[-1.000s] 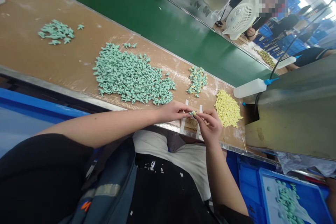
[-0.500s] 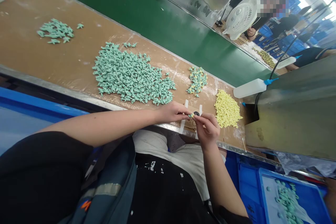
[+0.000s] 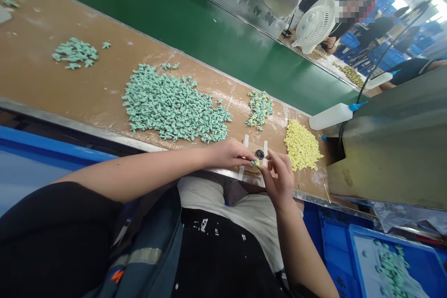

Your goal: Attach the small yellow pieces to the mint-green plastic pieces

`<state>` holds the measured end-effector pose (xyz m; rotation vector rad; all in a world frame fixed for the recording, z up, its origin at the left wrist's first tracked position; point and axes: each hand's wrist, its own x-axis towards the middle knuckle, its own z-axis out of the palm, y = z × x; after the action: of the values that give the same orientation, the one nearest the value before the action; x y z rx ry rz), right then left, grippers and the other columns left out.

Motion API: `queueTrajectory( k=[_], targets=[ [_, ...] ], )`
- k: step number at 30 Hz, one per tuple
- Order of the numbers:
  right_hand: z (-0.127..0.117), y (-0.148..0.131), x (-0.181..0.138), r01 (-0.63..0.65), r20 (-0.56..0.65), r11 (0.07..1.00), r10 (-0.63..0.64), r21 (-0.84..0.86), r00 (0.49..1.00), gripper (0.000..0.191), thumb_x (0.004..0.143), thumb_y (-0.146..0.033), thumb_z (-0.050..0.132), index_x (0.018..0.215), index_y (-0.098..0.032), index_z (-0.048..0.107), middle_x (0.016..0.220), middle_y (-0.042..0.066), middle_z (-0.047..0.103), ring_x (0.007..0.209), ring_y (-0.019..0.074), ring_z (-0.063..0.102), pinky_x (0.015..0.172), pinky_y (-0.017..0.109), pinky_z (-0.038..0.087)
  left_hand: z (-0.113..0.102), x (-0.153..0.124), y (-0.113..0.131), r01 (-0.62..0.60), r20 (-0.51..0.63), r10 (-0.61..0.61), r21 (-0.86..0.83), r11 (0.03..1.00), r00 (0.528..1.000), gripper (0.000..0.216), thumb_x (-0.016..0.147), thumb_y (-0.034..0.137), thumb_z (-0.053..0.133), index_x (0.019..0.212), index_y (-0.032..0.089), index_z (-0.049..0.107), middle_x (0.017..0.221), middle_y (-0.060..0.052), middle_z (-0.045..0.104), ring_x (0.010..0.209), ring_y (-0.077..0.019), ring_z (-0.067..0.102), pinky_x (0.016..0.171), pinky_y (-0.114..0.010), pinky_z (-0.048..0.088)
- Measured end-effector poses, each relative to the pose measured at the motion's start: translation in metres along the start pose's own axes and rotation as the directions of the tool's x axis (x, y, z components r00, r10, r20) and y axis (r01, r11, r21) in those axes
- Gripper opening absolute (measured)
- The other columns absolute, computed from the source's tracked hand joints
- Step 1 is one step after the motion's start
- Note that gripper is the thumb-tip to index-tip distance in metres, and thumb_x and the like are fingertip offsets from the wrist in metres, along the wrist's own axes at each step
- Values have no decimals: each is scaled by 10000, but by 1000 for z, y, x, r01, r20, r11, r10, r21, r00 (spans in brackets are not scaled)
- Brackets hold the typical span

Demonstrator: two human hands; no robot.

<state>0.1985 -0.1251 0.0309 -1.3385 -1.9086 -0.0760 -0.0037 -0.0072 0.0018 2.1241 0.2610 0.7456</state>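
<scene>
My left hand (image 3: 228,153) and my right hand (image 3: 277,174) meet at the near edge of the brown worktop (image 3: 104,88). Both pinch one small green piece (image 3: 256,162) between their fingertips. Just behind it a small dark round part (image 3: 259,153) sits between two white strips taped to the top. A big heap of green pieces (image 3: 172,106) lies left of my hands. A small mixed green and yellow heap (image 3: 259,109) and a yellow heap (image 3: 302,145) lie beyond them.
A smaller green heap (image 3: 75,52) lies far left. A white squeeze bottle (image 3: 331,116) lies beside a metal housing (image 3: 394,149) on the right. A green conveyor belt (image 3: 195,23) runs behind. A blue bin (image 3: 391,265) with green pieces is at the lower right. A person and a white fan (image 3: 312,23) are across the belt.
My hands have dropped slightly toward the table edge with the green piece, uncovering the dark round part between the strips. The camera has shifted a little.
</scene>
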Motion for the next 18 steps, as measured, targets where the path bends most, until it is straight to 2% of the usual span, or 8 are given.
queueTrajectory(
  k=[3, 7, 8, 10, 12, 14, 16, 18],
  targets=[
    [-6, -6, -1, 41, 103, 999, -43, 27, 994, 320, 1016, -191, 609, 1299, -287, 723, 1052, 103, 690, 912, 216, 700, 785, 348, 599, -2, 1, 3, 49, 19, -48, -63, 997, 999, 142, 933, 269, 742, 1013, 212, 845, 904, -45, 830, 794, -148, 752, 711, -212, 497],
    [-9, -13, 0, 18, 113, 1000, -21, 21, 993, 269, 1030, -202, 590, 1249, -267, 732, 1027, 103, 686, 912, 218, 701, 778, 352, 608, -6, 3, 6, 107, 16, -106, -112, 988, 994, 195, 930, 359, 754, 974, 187, 835, 852, -29, 814, 731, -127, 717, 676, -214, 469],
    [-10, -13, 1, 12, 105, 1000, -14, 24, 994, 248, 1029, -208, 595, 1229, -262, 731, 1022, 100, 685, 897, 213, 695, 764, 348, 606, -10, 4, 7, 119, 16, -118, -66, 991, 993, 236, 929, 404, 752, 984, 188, 830, 863, -29, 812, 742, -133, 711, 690, -225, 471],
    [-13, -6, 5, -3, 60, 1000, 1, 29, 998, 195, 1025, -216, 607, 1173, -254, 728, 1009, 88, 681, 859, 198, 677, 725, 332, 591, -19, 6, 7, 130, -12, -129, 137, 982, 992, 339, 928, 500, 732, 1031, 187, 813, 947, -47, 810, 848, -171, 709, 780, -269, 483],
    [-16, 11, 11, -39, -5, 999, 39, 19, 999, 141, 1024, -242, 613, 1116, -246, 719, 1000, 78, 677, 835, 189, 656, 691, 319, 567, -31, 7, 4, 150, -75, -130, 424, 893, 989, 408, 951, 540, 687, 1112, 177, 783, 1093, -87, 792, 1035, -237, 678, 912, -341, 467],
    [-16, 35, 18, -116, -32, 993, 115, -9, 993, 133, 1031, -308, 605, 1080, -235, 705, 1014, 80, 677, 850, 197, 647, 694, 327, 552, -41, 6, -2, 195, -137, -138, 661, 724, 981, 394, 998, 487, 627, 1180, 159, 748, 1217, -131, 751, 1186, -297, 614, 992, -407, 424],
    [-12, 64, 25, -214, 14, 975, 215, -53, 977, 212, 1042, -394, 568, 1069, -224, 691, 1031, 90, 678, 861, 211, 642, 722, 351, 545, -46, 4, -9, 240, -179, -163, 791, 563, 970, 351, 1023, 408, 583, 1201, 143, 727, 1258, -160, 724, 1234, -331, 580, 995, -442, 401],
    [-3, 91, 31, -286, 75, 952, 295, -111, 953, 310, 1042, -473, 523, 1029, -211, 688, 1011, 98, 685, 853, 226, 642, 753, 382, 539, -47, 2, -15, 258, -193, -183, 848, 463, 964, 307, 1023, 352, 565, 1156, 130, 729, 1205, -169, 732, 1200, -344, 589, 963, -454, 397]
  ],
)
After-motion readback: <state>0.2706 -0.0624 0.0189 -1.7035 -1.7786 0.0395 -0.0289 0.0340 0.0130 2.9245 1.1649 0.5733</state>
